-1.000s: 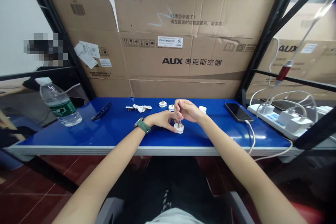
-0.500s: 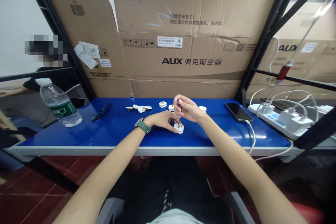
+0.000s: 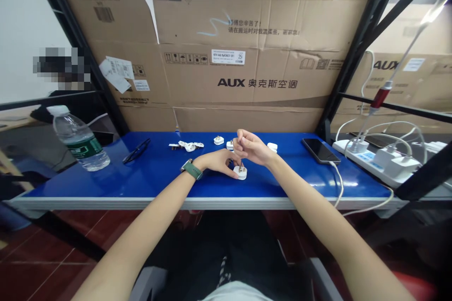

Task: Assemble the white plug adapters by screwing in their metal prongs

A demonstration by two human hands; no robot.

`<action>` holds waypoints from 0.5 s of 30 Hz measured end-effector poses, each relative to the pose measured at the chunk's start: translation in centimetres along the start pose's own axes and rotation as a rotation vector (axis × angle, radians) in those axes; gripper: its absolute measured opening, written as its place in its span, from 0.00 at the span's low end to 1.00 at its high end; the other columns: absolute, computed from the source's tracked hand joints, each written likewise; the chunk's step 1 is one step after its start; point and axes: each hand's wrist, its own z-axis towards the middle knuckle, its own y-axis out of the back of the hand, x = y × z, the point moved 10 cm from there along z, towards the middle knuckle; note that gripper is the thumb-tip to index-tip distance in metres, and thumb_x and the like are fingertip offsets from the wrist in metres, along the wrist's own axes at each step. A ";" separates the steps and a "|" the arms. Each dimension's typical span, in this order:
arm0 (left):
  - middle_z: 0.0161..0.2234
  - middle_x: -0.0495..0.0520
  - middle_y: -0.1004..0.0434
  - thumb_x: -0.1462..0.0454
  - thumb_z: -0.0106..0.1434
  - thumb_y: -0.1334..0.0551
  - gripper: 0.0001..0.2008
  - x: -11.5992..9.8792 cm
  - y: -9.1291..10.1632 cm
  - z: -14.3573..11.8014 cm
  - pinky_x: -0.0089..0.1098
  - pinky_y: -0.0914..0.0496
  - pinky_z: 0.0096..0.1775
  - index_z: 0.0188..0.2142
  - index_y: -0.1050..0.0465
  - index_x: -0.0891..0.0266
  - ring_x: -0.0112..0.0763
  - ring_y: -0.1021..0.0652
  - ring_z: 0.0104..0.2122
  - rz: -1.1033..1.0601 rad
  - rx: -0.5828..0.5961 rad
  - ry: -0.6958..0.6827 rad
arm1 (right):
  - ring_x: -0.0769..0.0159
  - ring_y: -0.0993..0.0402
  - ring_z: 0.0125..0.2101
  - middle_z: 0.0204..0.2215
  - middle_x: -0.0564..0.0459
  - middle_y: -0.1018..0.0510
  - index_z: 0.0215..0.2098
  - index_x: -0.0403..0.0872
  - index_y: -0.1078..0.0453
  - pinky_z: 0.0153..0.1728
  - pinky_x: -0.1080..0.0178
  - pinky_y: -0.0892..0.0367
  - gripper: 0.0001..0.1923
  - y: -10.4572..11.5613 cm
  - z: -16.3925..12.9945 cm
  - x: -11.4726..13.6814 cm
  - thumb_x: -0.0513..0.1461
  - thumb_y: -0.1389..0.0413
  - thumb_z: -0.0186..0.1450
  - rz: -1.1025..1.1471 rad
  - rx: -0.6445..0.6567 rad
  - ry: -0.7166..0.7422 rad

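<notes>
Blue table (image 3: 148,176) against cardboard boxes (image 3: 247,51). Water bottle (image 3: 79,139) far left of plug, phone (image 3: 320,150) right of it. White plug (image 3: 240,172) flat on table, mid-front. Left hand (image 3: 219,161) fingertips pressed to plug's left side, steadying it. Right hand (image 3: 249,147) just above plug, fingers pinched on thin screwdriver (image 3: 241,155), tip down at plug. Spare plugs (image 3: 190,145) behind.
</notes>
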 end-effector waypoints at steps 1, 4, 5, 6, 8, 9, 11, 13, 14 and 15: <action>0.43 0.55 0.17 0.51 0.56 0.25 0.24 -0.1 0.0 0.0 0.30 0.33 0.36 0.49 0.18 0.59 0.30 0.23 0.34 -0.001 0.000 -0.006 | 0.73 0.39 0.23 0.29 0.57 0.30 0.34 0.49 0.39 0.26 0.66 0.35 0.21 0.0 0.0 0.1 0.49 0.32 0.63 -0.012 -0.007 0.010; 0.41 0.55 0.18 0.51 0.56 0.25 0.23 -0.6 0.1 0.0 0.30 0.32 0.37 0.48 0.18 0.59 0.31 0.23 0.35 -0.011 -0.002 -0.014 | 0.70 0.32 0.26 0.32 0.55 0.27 0.34 0.47 0.34 0.27 0.65 0.33 0.21 0.5 0.1 0.4 0.51 0.31 0.62 -0.066 -0.039 0.047; 0.40 0.54 0.18 0.51 0.56 0.25 0.22 -0.7 0.1 -0.1 0.30 0.32 0.37 0.47 0.18 0.59 0.31 0.23 0.34 -0.012 -0.002 -0.010 | 0.69 0.30 0.27 0.30 0.54 0.27 0.34 0.47 0.32 0.28 0.65 0.32 0.20 0.7 0.1 0.4 0.52 0.32 0.62 -0.089 -0.048 0.052; 0.39 0.54 0.18 0.52 0.56 0.25 0.22 -0.8 0.1 -0.1 0.30 0.32 0.37 0.47 0.17 0.60 0.31 0.23 0.34 -0.013 -0.003 -0.005 | 0.68 0.29 0.28 0.29 0.54 0.27 0.35 0.46 0.31 0.28 0.64 0.31 0.20 0.9 0.1 0.4 0.52 0.33 0.63 -0.112 -0.051 0.052; 0.38 0.53 0.18 0.52 0.56 0.25 0.22 -1.0 0.2 -0.1 0.30 0.32 0.37 0.46 0.17 0.59 0.30 0.23 0.34 -0.015 -0.002 -0.002 | 0.67 0.28 0.28 0.27 0.53 0.26 0.35 0.45 0.28 0.29 0.64 0.31 0.19 1.1 0.1 0.2 0.53 0.35 0.65 -0.146 -0.046 0.041; 0.38 0.53 0.18 0.52 0.56 0.25 0.22 -1.0 0.1 -0.1 0.30 0.32 0.38 0.47 0.17 0.59 0.30 0.23 0.34 -0.020 0.000 -0.003 | 0.67 0.28 0.28 0.27 0.53 0.26 0.36 0.45 0.27 0.29 0.64 0.30 0.19 1.1 0.0 0.1 0.53 0.35 0.66 -0.156 -0.042 0.031; 0.40 0.54 0.18 0.52 0.56 0.25 0.23 -1.0 0.0 -0.1 0.30 0.32 0.38 0.48 0.18 0.59 0.30 0.23 0.34 -0.032 0.006 -0.007 | 0.67 0.28 0.27 0.27 0.53 0.25 0.39 0.44 0.26 0.29 0.63 0.30 0.20 1.0 0.0 -0.1 0.53 0.36 0.66 -0.156 -0.034 0.013; 0.43 0.55 0.18 0.52 0.56 0.25 0.24 -0.8 0.0 -0.1 0.30 0.32 0.38 0.49 0.18 0.59 0.31 0.23 0.36 -0.034 0.010 -0.005 | 0.67 0.28 0.27 0.28 0.54 0.26 0.44 0.45 0.26 0.30 0.63 0.30 0.20 0.8 -0.1 0.0 0.53 0.36 0.67 -0.127 -0.030 0.007; 0.44 0.55 0.18 0.52 0.56 0.25 0.24 -0.7 0.0 0.0 0.30 0.32 0.39 0.50 0.18 0.59 0.31 0.23 0.36 -0.030 0.010 0.000 | 0.68 0.29 0.27 0.27 0.55 0.27 0.45 0.45 0.27 0.30 0.63 0.30 0.20 0.6 -0.1 0.1 0.52 0.36 0.67 -0.104 -0.028 0.005; 0.44 0.55 0.18 0.52 0.56 0.25 0.24 -0.6 0.0 0.0 0.30 0.32 0.39 0.49 0.18 0.58 0.31 0.23 0.37 -0.023 0.009 0.006 | 0.68 0.30 0.27 0.27 0.56 0.28 0.46 0.46 0.28 0.31 0.63 0.30 0.19 0.4 -0.1 0.2 0.51 0.37 0.67 -0.078 -0.028 0.001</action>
